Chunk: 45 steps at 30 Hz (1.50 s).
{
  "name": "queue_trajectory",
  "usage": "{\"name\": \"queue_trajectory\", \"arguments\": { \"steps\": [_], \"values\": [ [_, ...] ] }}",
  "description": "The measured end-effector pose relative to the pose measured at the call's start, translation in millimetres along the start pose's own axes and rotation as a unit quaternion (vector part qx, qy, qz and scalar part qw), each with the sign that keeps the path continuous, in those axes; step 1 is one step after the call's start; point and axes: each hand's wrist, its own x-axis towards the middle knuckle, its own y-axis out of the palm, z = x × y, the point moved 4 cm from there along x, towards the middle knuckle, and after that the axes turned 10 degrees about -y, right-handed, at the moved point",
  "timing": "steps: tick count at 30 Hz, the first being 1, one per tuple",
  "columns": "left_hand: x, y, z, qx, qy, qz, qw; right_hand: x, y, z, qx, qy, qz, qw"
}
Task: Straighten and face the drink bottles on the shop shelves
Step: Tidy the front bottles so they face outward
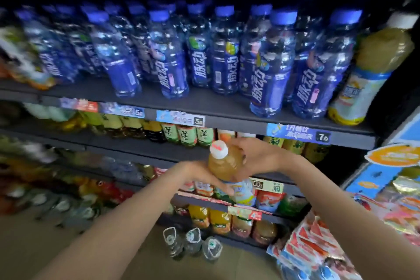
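I hold a yellow-juice bottle [227, 163] with a white cap in front of the shelves, tilted a little left. My left hand [200, 176] grips its lower, labelled part from the left. My right hand [254, 154] curls round its upper body from the right. On the top shelf [204, 102] stand several blue-capped blue bottles [172, 61], some set back, some forward. A like yellow-juice bottle [372, 70] stands at that shelf's right end.
Lower shelves hold green tea bottles [186, 135], orange juice bottles [218, 218] and other drinks. Three wrapped water bottles [193, 242] stand on the floor. A snack display [375, 207] crowds the right side. Price tags [300, 135] line the shelf edges.
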Motion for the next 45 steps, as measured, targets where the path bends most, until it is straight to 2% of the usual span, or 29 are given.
{"name": "queue_trajectory", "arguments": {
  "steps": [3,7,12,15,17,18,19,23,26,28,31,36,38,42,45],
  "values": [
    [-26,-29,25,-0.110,0.037,-0.096,0.989,28,-9,41,0.040,-0.043,-0.015,0.998],
    [-67,-79,76,-0.250,0.094,-0.209,0.941,75,-13,93,0.133,-0.096,-0.062,0.984],
    [-133,-129,157,-0.350,0.129,-0.287,0.882,157,18,178,0.230,-0.169,-0.113,0.952],
    [-177,-159,219,-0.413,0.150,-0.343,0.830,213,49,246,0.274,-0.204,-0.160,0.926],
    [-210,-186,273,-0.442,0.163,-0.376,0.798,260,80,295,0.280,-0.216,-0.179,0.918],
    [-224,-195,290,-0.442,0.172,-0.384,0.792,275,92,313,0.273,-0.222,-0.176,0.919],
    [-237,-204,305,-0.439,0.173,-0.394,0.789,290,105,327,0.256,-0.227,-0.162,0.926],
    [-302,-239,396,-0.342,0.113,-0.455,0.814,362,171,387,0.203,-0.217,-0.095,0.950],
    [-340,-260,473,-0.236,0.027,-0.498,0.834,415,216,429,0.203,-0.220,-0.047,0.953],
    [-363,-272,525,-0.217,-0.011,-0.532,0.819,451,250,461,0.212,-0.229,-0.016,0.950],
    [-390,-288,605,-0.272,-0.016,-0.547,0.791,512,303,512,0.216,-0.251,0.008,0.943],
    [-419,-323,746,-0.318,-0.035,-0.576,0.752,635,392,587,0.146,-0.308,0.076,0.937],
    [-426,-343,809,-0.319,-0.059,-0.582,0.746,685,427,615,0.120,-0.325,0.105,0.932],
    [-469,-394,905,-0.302,-0.125,-0.578,0.748,780,483,683,0.139,-0.320,0.155,0.924],
    [-509,-427,973,-0.322,-0.145,-0.607,0.712,837,516,749,0.139,-0.346,0.155,0.915]
  ]
}}
